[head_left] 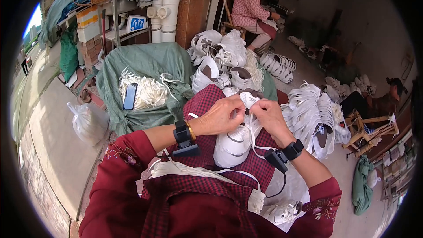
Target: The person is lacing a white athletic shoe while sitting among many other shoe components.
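A white shoe (231, 148) rests on the checked apron (203, 104) over my lap, its toe turned toward me. My left hand (227, 115) is closed in a pinch beside the shoe's white tongue (249, 100); a lace end shows to its left. On the tongue's other side my right hand (269, 117) pinches a white shoelace (253, 134), which hangs down over the shoe and loops toward my right wrist. What lies between my left fingertips is mostly hidden. A bundle of white laces (187, 170) sits at my waist.
Ahead on the left, a green cloth (145, 57) bears a lace pile (147, 89) and a phone (129, 96). White shoes (231, 48) are heaped in front, more stacked shoes (308, 105) to the right. A seated person (253, 6) works at the back; another sits far right.
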`<action>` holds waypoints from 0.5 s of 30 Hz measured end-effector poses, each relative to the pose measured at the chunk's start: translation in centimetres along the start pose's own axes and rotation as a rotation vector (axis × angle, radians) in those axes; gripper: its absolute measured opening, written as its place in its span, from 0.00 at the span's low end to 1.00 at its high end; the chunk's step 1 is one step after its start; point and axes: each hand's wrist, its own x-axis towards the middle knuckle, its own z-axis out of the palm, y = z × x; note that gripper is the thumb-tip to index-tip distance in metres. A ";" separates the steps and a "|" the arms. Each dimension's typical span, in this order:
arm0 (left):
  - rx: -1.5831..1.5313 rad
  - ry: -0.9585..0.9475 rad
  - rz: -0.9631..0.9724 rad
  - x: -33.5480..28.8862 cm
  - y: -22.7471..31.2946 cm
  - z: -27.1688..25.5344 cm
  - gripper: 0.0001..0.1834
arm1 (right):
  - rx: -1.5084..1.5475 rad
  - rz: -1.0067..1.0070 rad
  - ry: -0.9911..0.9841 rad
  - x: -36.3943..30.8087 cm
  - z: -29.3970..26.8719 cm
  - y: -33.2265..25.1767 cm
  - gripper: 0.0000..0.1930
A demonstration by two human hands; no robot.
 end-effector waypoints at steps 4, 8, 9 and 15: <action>-0.073 0.000 0.011 -1.3 -0.1 0.6 0.06 | 0.268 0.032 0.044 -1.2 0.0 0.1 0.13; -0.059 -0.019 0.053 -1.3 -0.2 0.4 0.06 | 0.165 -0.066 0.039 -1.3 0.6 0.1 0.11; -0.061 -0.025 0.048 -1.4 -0.3 0.5 0.06 | 0.132 -0.073 0.030 -1.3 0.7 0.2 0.11; -0.079 -0.062 0.064 -2.4 -0.4 1.6 0.07 | 0.208 -0.041 -0.026 -0.8 0.4 0.5 0.10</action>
